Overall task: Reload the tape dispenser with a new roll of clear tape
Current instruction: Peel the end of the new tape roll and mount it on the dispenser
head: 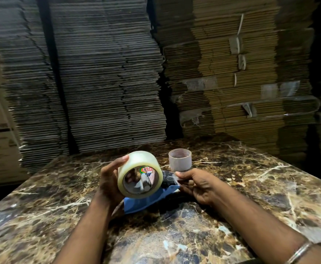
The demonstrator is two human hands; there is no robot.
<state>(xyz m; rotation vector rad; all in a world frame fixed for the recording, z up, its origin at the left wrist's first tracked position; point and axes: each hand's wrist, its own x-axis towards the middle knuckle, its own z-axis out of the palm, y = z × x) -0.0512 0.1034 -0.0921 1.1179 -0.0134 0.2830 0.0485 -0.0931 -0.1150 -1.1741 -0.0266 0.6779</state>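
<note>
I see the roll [139, 174] of clear tape held up over the near middle of the table [270, 187], its open core turned toward the camera. A red and green label shows on the inner rim of the core, and through the hole I can make out fingers and part of the dispenser behind. My left hand [108, 184] grips the roll from its left side, the thumb lying over the top of the outer winding and the fingers wrapped behind.

The dispenser [148, 201] sits just below and behind the roll, a blue plastic body with a dark front part; I cannot tell whether it rests on the table or is lifted. My right hand [199, 184] is closed on its front end, just right of the roll, thumb and fingers pinched near a toothed edge.

Just behind the right hand, right of the roll, stands an empty core [180, 159], upright on the table, open end up, nothing inside that I can see.

A metal bangle [299, 252] circles the right wrist, near right of the roll. Behind the table, beyond the roll, rise tall stacks of flattened cardboard [108, 73].
</note>
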